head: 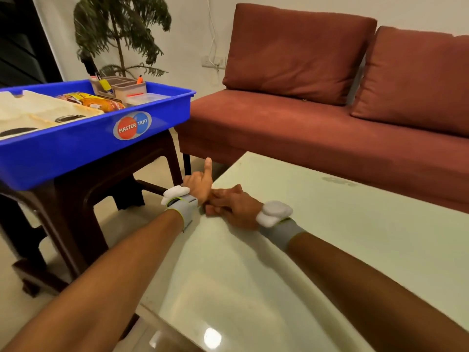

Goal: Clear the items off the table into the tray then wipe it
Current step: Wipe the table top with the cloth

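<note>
Pale glass counter (330, 250) lies bare; items fill the blue tray (88, 146) alongside. Left hand (199, 182) and right hand (232, 205) meet at its edge, whether grasping anything I cannot tell.

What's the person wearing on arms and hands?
Bare forearms, no sleeves. Each wrist has a grey band carrying a white lumpy pod: left wristband has yellow-green edging, right wristband is plain grey. Left hand and right hand are ungloved.

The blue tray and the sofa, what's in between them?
In the head view, only bare floor and wall separate the blue tray from the sofa; the plant stands behind the tray.
</note>
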`<state>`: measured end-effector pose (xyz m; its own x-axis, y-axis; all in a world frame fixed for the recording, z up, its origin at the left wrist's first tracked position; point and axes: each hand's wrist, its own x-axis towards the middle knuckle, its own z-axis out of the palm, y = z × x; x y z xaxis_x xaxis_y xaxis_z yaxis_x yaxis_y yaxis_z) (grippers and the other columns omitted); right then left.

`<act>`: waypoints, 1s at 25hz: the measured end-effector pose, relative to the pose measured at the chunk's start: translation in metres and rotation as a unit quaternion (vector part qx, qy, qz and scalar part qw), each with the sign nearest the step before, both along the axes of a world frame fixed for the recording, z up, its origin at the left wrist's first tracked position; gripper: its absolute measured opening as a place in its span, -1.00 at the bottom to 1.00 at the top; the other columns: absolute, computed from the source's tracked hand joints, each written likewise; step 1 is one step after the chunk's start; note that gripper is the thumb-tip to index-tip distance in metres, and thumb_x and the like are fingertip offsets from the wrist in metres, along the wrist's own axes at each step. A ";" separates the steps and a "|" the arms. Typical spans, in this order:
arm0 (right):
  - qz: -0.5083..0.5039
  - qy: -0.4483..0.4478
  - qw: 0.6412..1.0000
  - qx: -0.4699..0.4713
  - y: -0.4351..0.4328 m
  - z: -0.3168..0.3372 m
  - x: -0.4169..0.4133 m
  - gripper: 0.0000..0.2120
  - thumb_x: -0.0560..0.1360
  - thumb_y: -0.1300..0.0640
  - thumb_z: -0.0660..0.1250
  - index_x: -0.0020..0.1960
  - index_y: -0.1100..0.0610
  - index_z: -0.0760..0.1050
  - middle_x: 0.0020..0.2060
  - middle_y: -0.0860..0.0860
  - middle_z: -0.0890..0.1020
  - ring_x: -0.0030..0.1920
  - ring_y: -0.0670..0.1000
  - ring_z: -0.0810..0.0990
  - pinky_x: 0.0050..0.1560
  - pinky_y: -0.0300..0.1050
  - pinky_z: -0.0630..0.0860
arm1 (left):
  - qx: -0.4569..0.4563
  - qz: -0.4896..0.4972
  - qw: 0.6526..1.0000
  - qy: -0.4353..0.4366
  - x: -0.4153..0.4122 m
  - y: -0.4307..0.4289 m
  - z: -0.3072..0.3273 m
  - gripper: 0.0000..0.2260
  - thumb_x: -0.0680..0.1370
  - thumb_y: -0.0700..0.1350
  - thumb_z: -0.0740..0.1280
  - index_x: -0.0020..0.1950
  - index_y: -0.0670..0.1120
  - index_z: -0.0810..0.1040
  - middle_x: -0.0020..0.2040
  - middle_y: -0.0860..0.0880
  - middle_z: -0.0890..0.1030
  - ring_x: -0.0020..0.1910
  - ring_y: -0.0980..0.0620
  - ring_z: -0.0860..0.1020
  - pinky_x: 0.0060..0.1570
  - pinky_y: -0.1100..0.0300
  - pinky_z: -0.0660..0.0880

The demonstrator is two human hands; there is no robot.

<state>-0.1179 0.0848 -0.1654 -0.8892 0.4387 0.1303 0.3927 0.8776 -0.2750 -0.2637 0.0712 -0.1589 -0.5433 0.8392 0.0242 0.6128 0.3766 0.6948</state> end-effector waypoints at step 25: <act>0.029 0.030 0.999 -0.007 -0.048 0.002 0.025 -0.67 0.61 0.12 0.16 0.35 0.12 0.43 0.40 0.06 0.39 0.37 0.00 0.34 0.35 -0.32 0.11 | 0.037 0.021 0.995 -0.095 -0.029 -0.050 -0.025 -0.37 0.58 0.27 -0.17 0.15 -0.09 0.54 0.16 -0.21 0.59 0.22 -0.27 0.44 0.27 -0.08 0.29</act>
<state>-0.0924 0.0366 -0.1634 -0.9036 0.3892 0.1790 0.3239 0.8942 -0.3091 -0.2926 0.0211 -0.1837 -0.5782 0.8156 -0.0215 0.4524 0.3424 0.8235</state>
